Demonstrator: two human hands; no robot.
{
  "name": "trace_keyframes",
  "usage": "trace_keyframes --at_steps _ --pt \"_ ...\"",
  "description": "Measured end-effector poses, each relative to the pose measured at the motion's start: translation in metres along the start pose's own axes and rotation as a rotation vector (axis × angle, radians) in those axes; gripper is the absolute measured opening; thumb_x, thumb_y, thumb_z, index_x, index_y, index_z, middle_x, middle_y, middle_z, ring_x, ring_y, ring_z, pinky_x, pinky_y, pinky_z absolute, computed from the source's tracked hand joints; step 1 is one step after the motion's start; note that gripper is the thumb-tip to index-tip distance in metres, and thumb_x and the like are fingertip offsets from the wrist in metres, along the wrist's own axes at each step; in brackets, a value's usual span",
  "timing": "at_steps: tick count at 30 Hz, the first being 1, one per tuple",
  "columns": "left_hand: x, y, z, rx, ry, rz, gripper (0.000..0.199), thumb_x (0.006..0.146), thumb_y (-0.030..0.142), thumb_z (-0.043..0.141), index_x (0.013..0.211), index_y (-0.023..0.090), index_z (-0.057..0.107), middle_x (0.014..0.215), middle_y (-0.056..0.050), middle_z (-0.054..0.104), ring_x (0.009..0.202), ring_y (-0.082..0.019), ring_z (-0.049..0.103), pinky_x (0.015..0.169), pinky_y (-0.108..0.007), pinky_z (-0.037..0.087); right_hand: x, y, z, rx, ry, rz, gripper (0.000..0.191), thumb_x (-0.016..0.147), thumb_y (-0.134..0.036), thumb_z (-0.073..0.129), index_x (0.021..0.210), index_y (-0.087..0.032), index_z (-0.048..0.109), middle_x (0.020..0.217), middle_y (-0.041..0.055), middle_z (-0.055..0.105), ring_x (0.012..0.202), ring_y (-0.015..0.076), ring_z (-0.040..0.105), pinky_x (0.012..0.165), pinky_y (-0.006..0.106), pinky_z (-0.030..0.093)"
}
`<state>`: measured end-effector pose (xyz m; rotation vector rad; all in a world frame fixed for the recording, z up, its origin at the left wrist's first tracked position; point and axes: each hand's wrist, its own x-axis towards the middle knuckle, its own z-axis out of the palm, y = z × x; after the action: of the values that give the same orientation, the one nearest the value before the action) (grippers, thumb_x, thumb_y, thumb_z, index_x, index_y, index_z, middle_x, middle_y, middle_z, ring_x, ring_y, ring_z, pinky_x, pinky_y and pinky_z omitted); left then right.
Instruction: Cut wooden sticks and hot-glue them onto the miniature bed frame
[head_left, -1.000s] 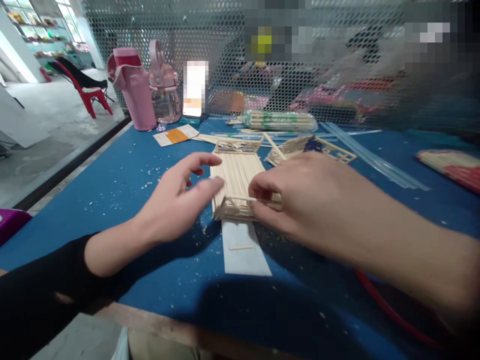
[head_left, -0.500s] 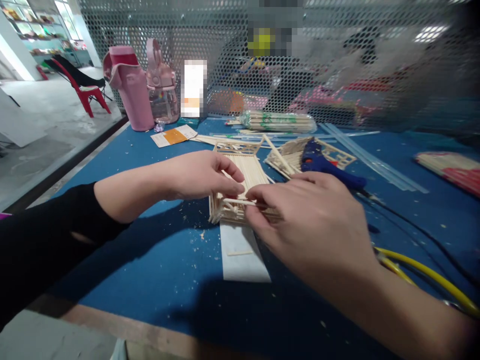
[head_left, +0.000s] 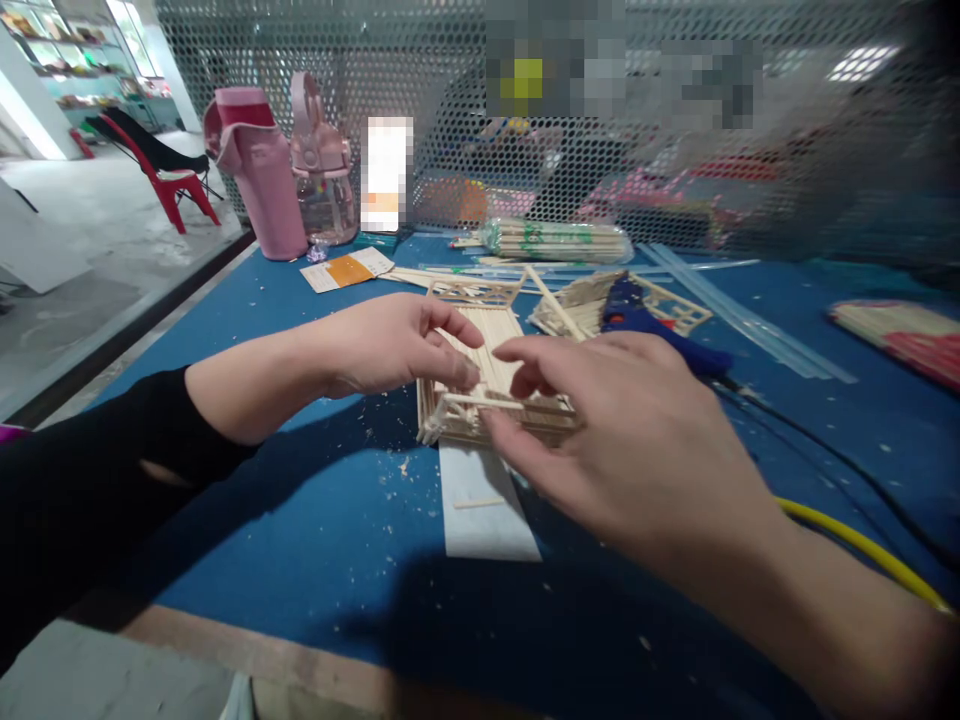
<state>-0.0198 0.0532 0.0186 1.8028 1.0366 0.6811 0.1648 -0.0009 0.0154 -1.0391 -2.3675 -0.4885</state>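
Note:
A small model built of pale wooden sticks [head_left: 487, 328] lies on the blue table, its near end on a strip of white paper [head_left: 480, 520]. My left hand [head_left: 397, 345] reaches over its left side, thumb and fingertips close together at the near edge; whatever is between them is too small to tell. My right hand [head_left: 630, 430] is at the near right corner, thumb and index finger apart, with nothing gripped between them. A short stick [head_left: 484, 402] lies along the model's near edge, beside the right thumb.
Behind the right hand lie a blue glue gun [head_left: 667, 345] and a second stick piece [head_left: 574, 300]. Farther back are bagged sticks [head_left: 559, 241], clear glue sticks [head_left: 750, 315], a pink flask [head_left: 270, 190], a clear bottle [head_left: 328, 195] and a mesh screen. A yellow-handled tool [head_left: 862, 545] sits right.
My right thumb and index finger have spread apart and let go of the short stick at the near edge. My left fingertips have shifted slightly left.

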Motion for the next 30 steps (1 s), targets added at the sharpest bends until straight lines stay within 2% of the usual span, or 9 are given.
trace_keyframes --at_steps 3,7,10,15,17,20,26,30 --pt "-0.008 -0.001 -0.002 -0.071 0.158 0.148 0.020 0.073 0.014 0.066 0.091 0.018 0.061 0.064 0.001 0.066 0.058 -0.013 0.064 0.054 -0.025 0.050 0.000 0.003 -0.009 0.070 0.106 0.019 0.024 0.081 -0.024 0.054 0.101 -0.013 0.062 0.092 0.0112 0.070 0.085 0.0228 0.063 0.071 0.034 0.044" --pt "-0.035 0.012 0.008 0.027 0.377 0.396 0.028 0.075 0.017 0.068 0.100 0.023 0.059 0.078 0.001 0.067 0.070 -0.014 0.066 0.063 -0.026 0.052 -0.001 -0.002 -0.020 0.118 0.100 0.110 0.016 0.088 -0.025 0.052 0.093 -0.023 0.066 0.086 0.0035 0.071 0.079 0.0185 0.064 0.067 0.031 0.044" --pt "-0.055 0.020 0.024 0.153 0.446 0.514 0.026 0.076 0.017 0.068 0.099 0.024 0.059 0.091 0.000 0.067 0.079 -0.015 0.066 0.072 -0.029 0.054 -0.003 -0.011 -0.025 0.166 0.086 0.125 0.014 0.087 -0.024 0.054 0.086 -0.026 0.068 0.080 -0.0006 0.071 0.074 0.0162 0.064 0.066 0.030 0.044" --pt "-0.067 0.015 0.041 0.320 0.513 0.655 0.019 0.080 0.014 0.063 0.097 0.024 0.059 0.091 0.001 0.067 0.082 -0.013 0.062 0.077 -0.028 0.053 -0.009 -0.021 -0.024 0.244 0.130 0.181 0.013 0.086 -0.021 0.055 0.082 -0.025 0.067 0.078 -0.0008 0.072 0.071 0.0144 0.064 0.064 0.029 0.045" --pt "-0.068 0.012 0.044 0.391 0.522 0.669 0.019 0.081 0.013 0.062 0.097 0.023 0.059 0.087 0.001 0.067 0.081 -0.012 0.061 0.076 -0.026 0.052 -0.012 -0.020 -0.022 0.240 0.142 0.121 0.012 0.084 -0.021 0.056 0.084 -0.025 0.067 0.077 -0.0003 0.071 0.072 0.0153 0.064 0.067 0.031 0.046" --pt "-0.070 0.010 0.046 0.460 0.516 0.614 0.016 0.082 0.014 0.060 0.095 0.023 0.061 0.085 0.000 0.068 0.078 -0.013 0.061 0.074 -0.027 0.052 -0.016 -0.014 -0.021 0.178 0.159 0.003 0.011 0.081 -0.022 0.060 0.088 -0.025 0.067 0.078 0.0015 0.071 0.077 0.0185 0.063 0.075 0.035 0.046" --pt "-0.071 0.007 0.048 0.470 0.513 0.522 0.010 0.083 0.021 0.059 0.090 0.026 0.064 0.080 -0.001 0.068 0.073 -0.016 0.061 0.069 -0.031 0.052 -0.019 -0.001 -0.026 0.033 0.106 -0.172 0.017 0.083 -0.023 0.057 0.092 -0.029 0.069 0.082 0.0024 0.071 0.082 0.0222 0.061 0.080 0.042 0.040" --pt "-0.069 0.003 0.049 0.433 0.488 0.509 0.010 0.083 0.020 0.059 0.089 0.025 0.064 0.081 -0.001 0.068 0.076 -0.016 0.061 0.070 -0.030 0.051 -0.018 -0.002 -0.023 -0.004 0.112 -0.153 0.017 0.083 -0.021 0.056 0.085 -0.032 0.069 0.082 0.0004 0.070 0.084 0.0215 0.061 0.087 0.043 0.037"
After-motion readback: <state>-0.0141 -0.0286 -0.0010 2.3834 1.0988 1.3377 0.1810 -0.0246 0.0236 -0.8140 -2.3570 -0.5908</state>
